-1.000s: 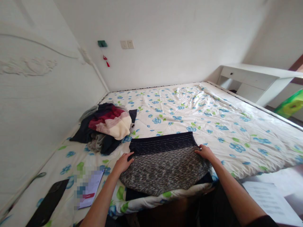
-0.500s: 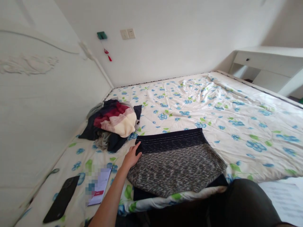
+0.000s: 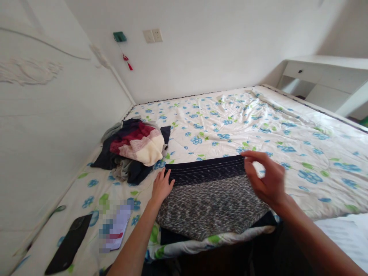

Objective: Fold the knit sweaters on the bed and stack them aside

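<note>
Your left hand lies flat, fingers spread, on the left edge of the folded sweater, which sits near the front edge of the bed. Your right hand hangs above the sweater's right corner, fingers loosely curled and holding nothing, with the forearm reaching in from lower right.

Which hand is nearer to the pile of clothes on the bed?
Left. The left hand lies flat on the folded garment at its left edge, beside the pile of clothes; the right hand is raised over its far right corner.
</note>
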{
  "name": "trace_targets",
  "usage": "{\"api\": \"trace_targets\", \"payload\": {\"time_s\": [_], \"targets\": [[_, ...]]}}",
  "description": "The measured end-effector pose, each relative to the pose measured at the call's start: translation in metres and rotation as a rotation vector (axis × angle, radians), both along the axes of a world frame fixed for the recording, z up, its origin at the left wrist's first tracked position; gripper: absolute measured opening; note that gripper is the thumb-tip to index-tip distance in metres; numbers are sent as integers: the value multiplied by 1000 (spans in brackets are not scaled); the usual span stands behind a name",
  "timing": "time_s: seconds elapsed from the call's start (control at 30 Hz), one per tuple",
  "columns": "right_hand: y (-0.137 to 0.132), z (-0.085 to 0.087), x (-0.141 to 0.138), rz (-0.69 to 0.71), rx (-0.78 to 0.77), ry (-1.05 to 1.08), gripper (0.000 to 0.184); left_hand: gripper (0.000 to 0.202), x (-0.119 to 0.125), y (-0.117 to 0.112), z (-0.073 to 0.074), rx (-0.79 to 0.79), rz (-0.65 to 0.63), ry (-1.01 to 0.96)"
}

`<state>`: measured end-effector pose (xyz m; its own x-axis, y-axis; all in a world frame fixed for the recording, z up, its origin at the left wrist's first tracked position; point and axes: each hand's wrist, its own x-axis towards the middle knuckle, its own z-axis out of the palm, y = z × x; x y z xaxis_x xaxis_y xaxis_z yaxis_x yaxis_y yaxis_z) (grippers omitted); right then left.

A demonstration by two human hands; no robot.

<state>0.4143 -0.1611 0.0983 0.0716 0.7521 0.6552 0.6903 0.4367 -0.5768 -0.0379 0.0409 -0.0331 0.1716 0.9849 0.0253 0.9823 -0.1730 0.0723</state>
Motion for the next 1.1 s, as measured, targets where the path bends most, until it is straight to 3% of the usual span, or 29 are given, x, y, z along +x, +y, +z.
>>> {"api": "trace_targets", "payload": {"time_s": [0.1,0.17,0.27,0.33,0.47,0.63,0.73,0.83,0.9,1.0,1.1], "targets": [[109,-39,-27,60,-217,-160,46,65,24,-1,-4,44,-188,-40],[148,-76,-41,69,-391,-275,53,64,39,1,-10,33,-291,-62],[164,-132,-51,38,-649,-425,64,63,48,8,-21,-4,-334,-71],[166,-161,-45,31,-756,-496,69,67,39,16,-28,-30,-257,-65],[174,-193,-8,-28,-830,-526,71,74,1,32,-42,-96,-42,-83],[179,-200,37,-97,-936,-466,71,77,-29,40,-53,-147,39,-161],[169,-195,56,-80,-900,-368,74,88,-36,38,-46,-170,76,-286],[147,-189,83,-215,-894,-143,88,110,-50,26,-24,-230,117,-508],[126,-186,102,-278,-1020,94,85,119,-61,8,-5,-337,235,-661],[94,-181,119,-104,-1185,463,71,101,-70,-27,20,-559,387,-895],[77,-172,111,112,-1240,679,65,72,-63,-54,36,-793,373,-1089]]}}
